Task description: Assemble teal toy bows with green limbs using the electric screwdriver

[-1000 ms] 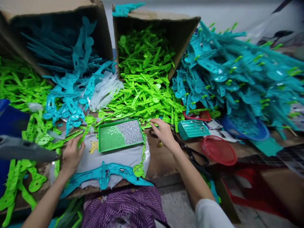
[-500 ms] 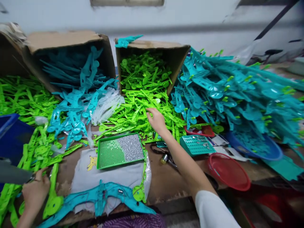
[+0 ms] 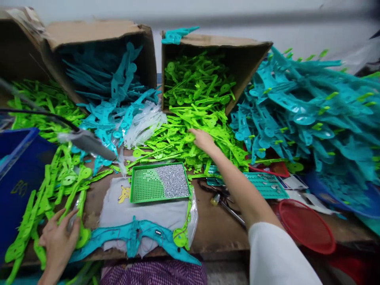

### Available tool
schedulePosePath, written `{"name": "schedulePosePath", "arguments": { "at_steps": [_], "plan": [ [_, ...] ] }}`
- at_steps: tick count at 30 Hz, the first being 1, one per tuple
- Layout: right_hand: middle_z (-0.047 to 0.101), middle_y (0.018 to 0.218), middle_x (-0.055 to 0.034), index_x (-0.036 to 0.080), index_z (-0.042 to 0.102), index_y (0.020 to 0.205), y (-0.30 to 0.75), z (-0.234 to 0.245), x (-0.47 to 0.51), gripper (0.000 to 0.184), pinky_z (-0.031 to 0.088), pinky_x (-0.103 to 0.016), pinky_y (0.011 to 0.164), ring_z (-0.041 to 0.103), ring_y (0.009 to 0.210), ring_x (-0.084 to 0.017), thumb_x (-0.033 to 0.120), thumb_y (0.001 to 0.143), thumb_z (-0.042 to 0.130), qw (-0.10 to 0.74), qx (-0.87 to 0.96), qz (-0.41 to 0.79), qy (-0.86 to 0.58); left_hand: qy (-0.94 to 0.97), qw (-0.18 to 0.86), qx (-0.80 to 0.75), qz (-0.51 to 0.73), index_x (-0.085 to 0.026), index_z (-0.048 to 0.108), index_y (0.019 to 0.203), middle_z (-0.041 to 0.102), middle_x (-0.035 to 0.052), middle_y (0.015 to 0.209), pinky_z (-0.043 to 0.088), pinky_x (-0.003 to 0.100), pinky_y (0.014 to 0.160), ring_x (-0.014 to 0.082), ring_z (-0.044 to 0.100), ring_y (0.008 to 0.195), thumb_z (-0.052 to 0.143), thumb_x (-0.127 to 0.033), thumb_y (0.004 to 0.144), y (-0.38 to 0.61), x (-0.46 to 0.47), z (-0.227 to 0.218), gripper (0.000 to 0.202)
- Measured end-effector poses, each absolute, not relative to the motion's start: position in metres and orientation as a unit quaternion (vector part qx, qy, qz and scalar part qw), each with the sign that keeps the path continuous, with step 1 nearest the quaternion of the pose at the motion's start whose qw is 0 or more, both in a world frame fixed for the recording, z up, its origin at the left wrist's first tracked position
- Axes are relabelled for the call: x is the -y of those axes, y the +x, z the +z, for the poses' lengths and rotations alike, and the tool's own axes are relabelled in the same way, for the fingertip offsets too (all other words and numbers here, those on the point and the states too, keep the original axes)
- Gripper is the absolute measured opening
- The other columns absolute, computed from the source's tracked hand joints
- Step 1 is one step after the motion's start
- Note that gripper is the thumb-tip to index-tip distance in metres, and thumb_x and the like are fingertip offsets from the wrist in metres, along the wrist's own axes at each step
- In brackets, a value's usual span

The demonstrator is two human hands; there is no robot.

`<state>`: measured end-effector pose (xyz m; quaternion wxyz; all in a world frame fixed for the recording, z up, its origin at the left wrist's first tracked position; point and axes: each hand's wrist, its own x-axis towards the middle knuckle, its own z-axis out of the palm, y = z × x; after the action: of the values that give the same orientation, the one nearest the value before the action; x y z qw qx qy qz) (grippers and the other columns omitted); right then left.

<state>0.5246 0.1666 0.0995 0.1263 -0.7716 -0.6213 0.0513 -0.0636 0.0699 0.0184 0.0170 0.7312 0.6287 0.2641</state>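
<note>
My right hand (image 3: 204, 141) reaches into the heap of thin green plastic parts (image 3: 175, 144) before the middle box, its fingertips closed about a green part. At the lower left, my left hand (image 3: 61, 237) rests with spread fingers over long green plastic arms (image 3: 84, 237). A grey powered hand tool (image 3: 92, 144) hangs on a black cord above it. In front of me lies a turquoise plastic bow-shaped piece (image 3: 118, 237) with thin wires and a small silvery part. Behind it, a green perforated tray (image 3: 145, 201) holds many small silvery pieces (image 3: 173, 180).
Cardboard boxes (image 3: 95, 29) of turquoise and green parts line the back. A tall turquoise pile (image 3: 297, 107) fills the right. A blue bin (image 3: 23, 166) stands left; a red mesh basket (image 3: 307, 225), teal tray (image 3: 264, 184) and metal-shafted tool (image 3: 233, 213) lie right.
My left hand has come away from the grey tool, which now hangs higher and further right, and lies on the green arms. My right hand's fingers have closed at the green heap. The view has shifted.
</note>
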Motion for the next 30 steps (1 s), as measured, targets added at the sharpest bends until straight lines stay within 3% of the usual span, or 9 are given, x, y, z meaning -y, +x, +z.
{"name": "schedulePosePath", "arguments": {
  "at_steps": [7, 11, 15, 19, 21, 24, 30],
  "plan": [
    [0.066, 0.110, -0.0128, 0.020, 0.062, 0.124, 0.523, 0.086, -0.145, 0.058, 0.049, -0.049, 0.091, 0.063, 0.098, -0.032, 0.010, 0.069, 0.048, 0.219, 0.660, -0.001, -0.719, 0.733, 0.003, -0.613, 0.294, -0.025, 0.067, 0.098, 0.059, 0.0104, 0.117, 0.043, 0.049, 0.099, 0.0305, 0.057, 0.112, 0.052, -0.035, 0.085, -0.029, -0.037, 0.030, 0.022],
    [0.068, 0.114, -0.0099, 0.022, 0.065, 0.120, 0.510, 0.083, -0.123, 0.059, 0.047, -0.050, 0.097, 0.063, 0.106, -0.031, 0.008, 0.065, 0.048, 0.281, 0.663, 0.031, -0.693, 0.733, 0.027, -0.607, 0.305, -0.025, 0.068, 0.097, 0.060, 0.0093, 0.114, 0.044, 0.047, 0.098, 0.0287, 0.058, 0.110, 0.053, -0.032, 0.087, -0.021, -0.008, 0.031, 0.019],
    [0.068, 0.116, -0.0050, 0.025, 0.067, 0.111, 0.508, 0.091, -0.102, 0.041, 0.045, -0.047, 0.103, 0.061, 0.113, -0.027, 0.018, 0.072, 0.058, 0.451, 0.582, 0.095, -0.670, 0.693, 0.046, -0.618, 0.369, -0.026, 0.068, 0.097, 0.060, 0.0072, 0.112, 0.044, 0.045, 0.100, 0.0262, 0.058, 0.110, 0.057, -0.031, 0.086, -0.002, 0.013, 0.037, 0.016],
    [0.070, 0.096, -0.0008, 0.027, 0.064, 0.102, 0.513, 0.090, -0.114, 0.031, 0.055, -0.040, 0.087, 0.067, 0.097, -0.020, 0.040, 0.074, 0.067, 0.665, 0.385, 0.236, -0.594, 0.599, 0.063, -0.647, 0.469, -0.023, 0.066, 0.093, 0.061, 0.0060, 0.107, 0.044, 0.043, 0.100, 0.0228, 0.059, 0.106, 0.059, -0.032, 0.086, 0.041, 0.004, 0.049, 0.013],
    [0.069, 0.085, 0.0015, 0.026, 0.061, 0.094, 0.518, 0.084, -0.129, 0.029, 0.056, -0.037, 0.082, 0.068, 0.090, -0.017, 0.044, 0.073, 0.069, 0.720, 0.302, 0.309, -0.543, 0.589, 0.094, -0.623, 0.506, -0.022, 0.066, 0.092, 0.061, 0.0059, 0.106, 0.045, 0.042, 0.100, 0.0220, 0.059, 0.106, 0.060, -0.031, 0.085, 0.067, -0.010, 0.059, 0.013],
    [0.070, 0.082, 0.0017, 0.025, 0.058, 0.083, 0.523, 0.075, -0.146, 0.022, 0.055, -0.039, 0.083, 0.067, 0.095, -0.016, 0.043, 0.074, 0.067, 0.728, 0.247, 0.373, -0.519, 0.591, 0.142, -0.553, 0.570, -0.021, 0.066, 0.093, 0.063, 0.0054, 0.103, 0.048, 0.040, 0.097, 0.0204, 0.061, 0.104, 0.061, -0.027, 0.084, 0.105, -0.031, 0.079, 0.013],
    [0.075, 0.101, -0.0024, 0.022, 0.056, 0.073, 0.511, 0.076, -0.140, 0.008, 0.048, -0.049, 0.095, 0.058, 0.121, -0.019, 0.027, 0.072, 0.063, 0.714, 0.246, 0.418, -0.505, 0.551, 0.217, -0.485, 0.643, -0.021, 0.064, 0.099, 0.065, 0.0054, 0.100, 0.052, 0.033, 0.086, 0.0183, 0.063, 0.098, 0.061, -0.027, 0.085, 0.159, -0.059, 0.114, 0.016]
  ]
}}
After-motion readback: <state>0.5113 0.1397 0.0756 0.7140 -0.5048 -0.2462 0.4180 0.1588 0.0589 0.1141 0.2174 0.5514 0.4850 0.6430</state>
